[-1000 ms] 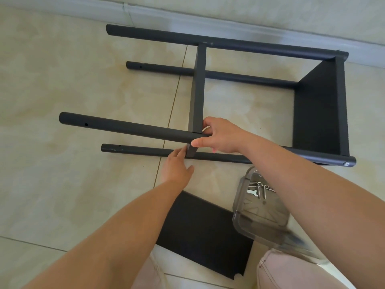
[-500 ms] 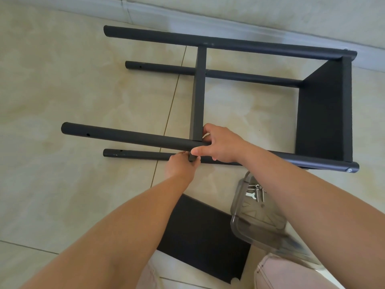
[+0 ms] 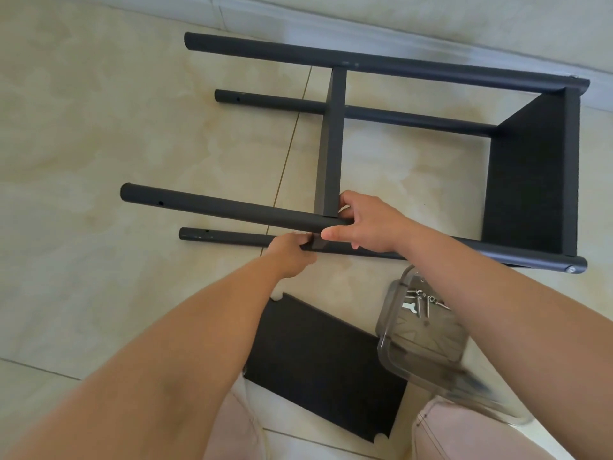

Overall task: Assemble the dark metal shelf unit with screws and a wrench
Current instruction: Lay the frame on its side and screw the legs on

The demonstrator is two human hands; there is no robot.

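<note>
You're on a glossy beige tile floor (image 3: 99, 144) with a pale baseboard (image 3: 431, 24) along the top of the frame. The shelf unit (image 3: 534, 180) lies on its side, center to right. Your right hand (image 3: 368, 224) grips the near upper pole (image 3: 215, 207); your left hand (image 3: 292, 252) has slid up since a second ago and now curls around the middle shelf's lower edge. Spare panel (image 3: 325, 366) and the clear tub (image 3: 421, 333) of screws sit bottom center.

Floor (image 3: 99, 127): we record pale beige glossy tiles with thin grout lines, meeting a light skirting at the far edge. Lying directly on it we list the dark shelf frame (image 3: 530, 180) on its side, its two lower poles touching the tiles; a loose dark shelf panel (image 3: 318, 370) lying flat nearer us; and just beside it a clear plastic tray (image 3: 428, 336).
</note>
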